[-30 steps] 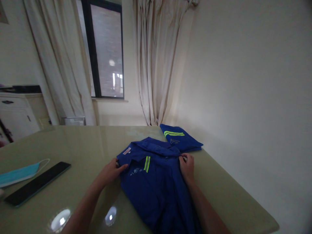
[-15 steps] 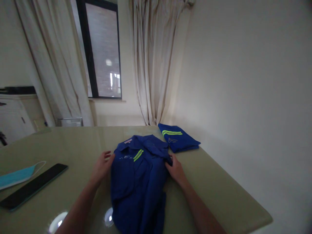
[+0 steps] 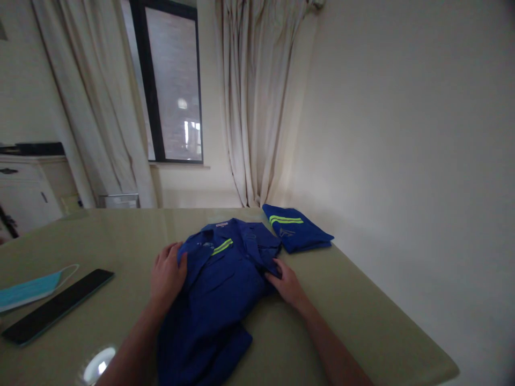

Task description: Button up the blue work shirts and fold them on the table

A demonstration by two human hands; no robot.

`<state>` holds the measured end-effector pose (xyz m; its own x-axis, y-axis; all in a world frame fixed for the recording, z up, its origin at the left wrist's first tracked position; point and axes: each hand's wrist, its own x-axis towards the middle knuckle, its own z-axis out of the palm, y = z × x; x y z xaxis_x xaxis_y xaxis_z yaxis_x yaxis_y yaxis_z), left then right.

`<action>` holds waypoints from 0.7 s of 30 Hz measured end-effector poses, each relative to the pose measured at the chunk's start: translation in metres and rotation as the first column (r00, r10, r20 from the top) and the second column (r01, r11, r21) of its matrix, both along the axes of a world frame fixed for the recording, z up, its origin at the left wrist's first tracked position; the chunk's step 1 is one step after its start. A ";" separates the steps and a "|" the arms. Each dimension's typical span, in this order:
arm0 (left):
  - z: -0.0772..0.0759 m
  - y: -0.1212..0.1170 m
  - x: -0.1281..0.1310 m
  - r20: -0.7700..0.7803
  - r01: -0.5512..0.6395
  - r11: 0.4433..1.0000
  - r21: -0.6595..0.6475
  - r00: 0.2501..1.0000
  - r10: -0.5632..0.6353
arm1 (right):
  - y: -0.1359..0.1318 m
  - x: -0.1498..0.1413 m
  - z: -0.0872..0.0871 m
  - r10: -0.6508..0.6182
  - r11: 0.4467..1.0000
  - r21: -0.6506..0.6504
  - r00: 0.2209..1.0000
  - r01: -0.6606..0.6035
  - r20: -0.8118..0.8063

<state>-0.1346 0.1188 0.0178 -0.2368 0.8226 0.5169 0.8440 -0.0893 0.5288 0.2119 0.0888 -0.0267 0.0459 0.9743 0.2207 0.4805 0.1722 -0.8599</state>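
A blue work jacket (image 3: 225, 289) with a yellow-green reflective strip lies on the table in front of me, its collar pointing away. My left hand (image 3: 169, 273) grips the jacket's left edge near the shoulder, thumb on top of the cloth. On the opposite side, my right hand (image 3: 286, 284) pinches the right edge below the collar. The lower part of the jacket trails toward me, bent to the left, with folds across the middle. Fingers under the cloth are partly hidden.
A folded blue garment (image 3: 301, 230) with yellow-green stripes rests at the table's (image 3: 362, 321) far right edge, by the wall. At left lie a black phone-like slab (image 3: 60, 305) and a light-blue face mask (image 3: 30, 289). Curtains and a window stand behind.
The jacket's front has been pulled open and leftward, and its lower part has swung left. My left hand has closed on the edge; my right hand has shifted slightly.
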 end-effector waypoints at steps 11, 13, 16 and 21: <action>-0.023 -0.044 0.084 0.004 0.483 0.793 -0.372 0.855 -0.518 | -0.022 -0.035 0.032 0.299 0.893 0.001 0.592 -0.450 -0.749; -0.029 -0.023 0.067 0.165 0.505 0.811 -0.296 0.863 -0.478 | -0.019 -0.027 0.028 0.272 0.922 -0.020 0.685 -0.386 -0.676; -0.030 0.008 0.035 0.532 0.531 0.834 -0.148 0.754 -0.386 | -0.015 -0.018 0.019 0.224 0.972 -0.001 0.929 -0.235 -0.296; -0.010 0.003 0.018 0.305 0.094 0.994 -0.046 0.949 -0.076 | -0.015 -0.024 0.011 0.167 0.975 0.056 0.874 -0.215 0.456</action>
<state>-0.1162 0.1218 0.0082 -0.3022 0.8737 0.3813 0.6341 -0.1144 0.7648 0.1875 0.0733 -0.0162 -0.2651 0.9253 0.2713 0.7574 0.3739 -0.5353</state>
